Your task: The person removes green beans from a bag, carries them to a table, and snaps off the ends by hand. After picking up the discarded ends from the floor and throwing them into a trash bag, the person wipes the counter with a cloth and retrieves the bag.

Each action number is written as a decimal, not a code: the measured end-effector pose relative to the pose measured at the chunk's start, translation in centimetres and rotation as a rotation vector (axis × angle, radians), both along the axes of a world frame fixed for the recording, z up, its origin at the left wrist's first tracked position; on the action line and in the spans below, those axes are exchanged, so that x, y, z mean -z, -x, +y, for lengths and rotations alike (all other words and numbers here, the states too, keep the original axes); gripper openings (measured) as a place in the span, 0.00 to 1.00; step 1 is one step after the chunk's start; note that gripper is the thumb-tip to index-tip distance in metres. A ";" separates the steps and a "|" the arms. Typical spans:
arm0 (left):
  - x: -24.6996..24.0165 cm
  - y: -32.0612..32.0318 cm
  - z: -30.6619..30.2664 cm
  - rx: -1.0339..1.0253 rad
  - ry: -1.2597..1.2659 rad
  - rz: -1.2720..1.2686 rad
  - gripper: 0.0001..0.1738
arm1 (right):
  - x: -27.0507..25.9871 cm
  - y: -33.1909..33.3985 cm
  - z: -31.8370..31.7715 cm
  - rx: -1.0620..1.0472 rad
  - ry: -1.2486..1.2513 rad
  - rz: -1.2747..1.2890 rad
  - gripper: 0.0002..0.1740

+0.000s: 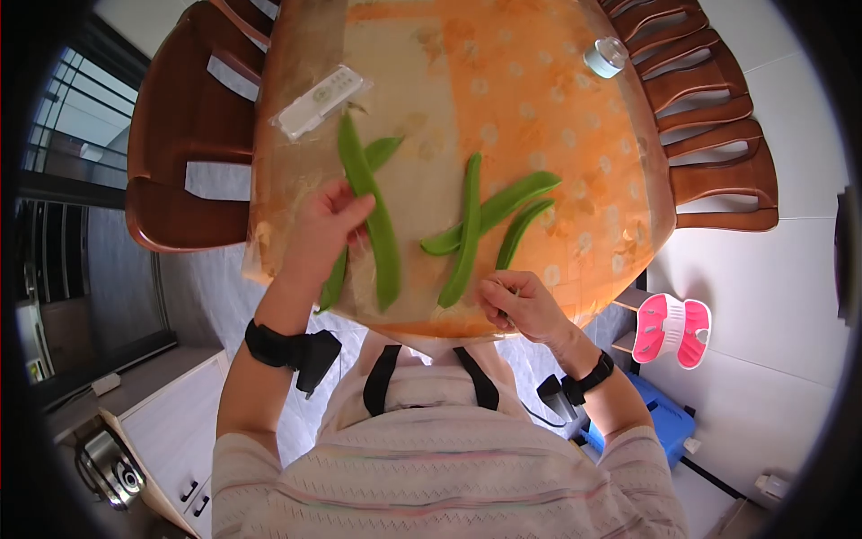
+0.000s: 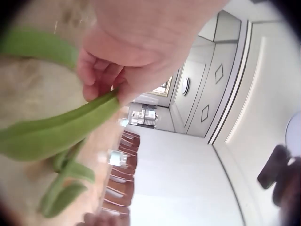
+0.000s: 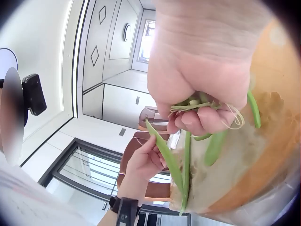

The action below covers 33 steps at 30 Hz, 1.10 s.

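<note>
My left hand [image 1: 325, 225] pinches a long, flat green bean pod [image 1: 383, 247] between thumb and fingers, held lengthwise over the left part of the table. Beneath it, another green pod [image 1: 384, 151] lies partly hidden by the hand and the held pod. Curled at the table's front edge, my right hand [image 1: 530, 307] grips a small bunch of thin green bean strings [image 3: 231, 117] and stem bits, with loose ends trailing from the fingers. Just beyond it lies a short pod [image 1: 521, 235]. Two longer pods cross in the middle, one upright pod [image 1: 464, 260] over a slanted pod [image 1: 521, 193].
An orange patterned cloth under clear plastic covers the table [image 1: 575, 135]. A white wrapped packet [image 1: 319, 101] lies at the back left, and a small lidded jar [image 1: 607, 57] stands at the back right. Wooden chairs [image 1: 193, 126] line both sides.
</note>
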<state>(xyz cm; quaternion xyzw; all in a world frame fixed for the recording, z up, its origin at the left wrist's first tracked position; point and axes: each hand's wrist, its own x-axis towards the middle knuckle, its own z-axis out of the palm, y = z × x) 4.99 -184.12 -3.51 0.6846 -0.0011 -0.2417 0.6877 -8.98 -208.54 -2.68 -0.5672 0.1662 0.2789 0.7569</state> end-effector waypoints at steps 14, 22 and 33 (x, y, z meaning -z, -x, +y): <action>0.5 -0.4 -0.8 -0.096 0.828 0.264 0.11 | -1.0 -1.5 2.6 -0.115 -0.430 0.081 0.16; -0.4 0.2 -1.5 0.010 0.969 0.343 0.15 | -1.5 -1.2 2.3 -0.073 -0.532 0.154 0.12; -0.3 1.5 -2.6 -0.183 0.295 0.167 0.12 | -0.2 0.2 3.4 -0.338 0.485 -0.726 0.09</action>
